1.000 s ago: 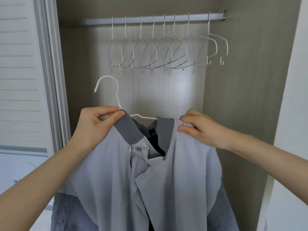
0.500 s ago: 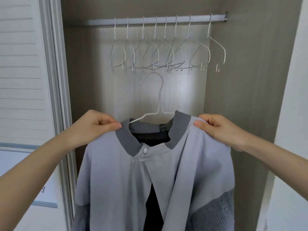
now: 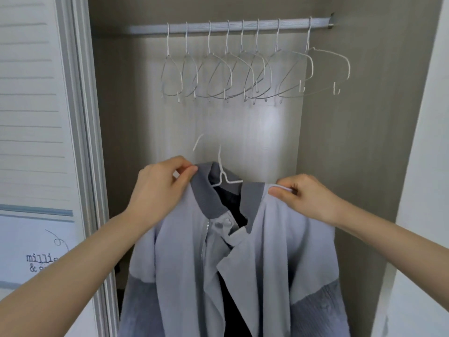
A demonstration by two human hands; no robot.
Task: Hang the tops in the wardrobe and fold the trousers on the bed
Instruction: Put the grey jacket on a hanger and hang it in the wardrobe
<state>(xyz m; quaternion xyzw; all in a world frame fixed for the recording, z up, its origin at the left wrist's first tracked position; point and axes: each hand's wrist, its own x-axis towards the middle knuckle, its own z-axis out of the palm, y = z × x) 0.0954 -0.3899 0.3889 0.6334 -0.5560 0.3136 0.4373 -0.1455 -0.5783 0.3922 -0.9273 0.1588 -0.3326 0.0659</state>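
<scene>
A light grey jacket (image 3: pixel 274 244) with a darker ribbed collar and dark knit lower sleeves sits on a white wire hanger (image 3: pixel 220 164), whose hook rises above the collar. My left hand (image 3: pixel 161 188) pinches the jacket's left shoulder beside the collar. My right hand (image 3: pixel 307 198) pinches the right shoulder seam. The jacket hangs in front of the open wardrobe, well below the metal rail (image 3: pixel 243 26). The front is partly unzipped, showing a dark lining.
Several bare white wire hangers (image 3: pixel 255 76) hang in a row on the rail. The wardrobe's sliding door frame (image 3: pixel 82 142) stands at the left, a white side panel (image 3: pixel 422 166) at the right. A lettered white sheet (image 3: pixel 36 251) shows at the lower left.
The jacket dropped a little and tilted. The hanger's hook swung from upright to leaning left. Both hands kept their pinch on the shoulders.
</scene>
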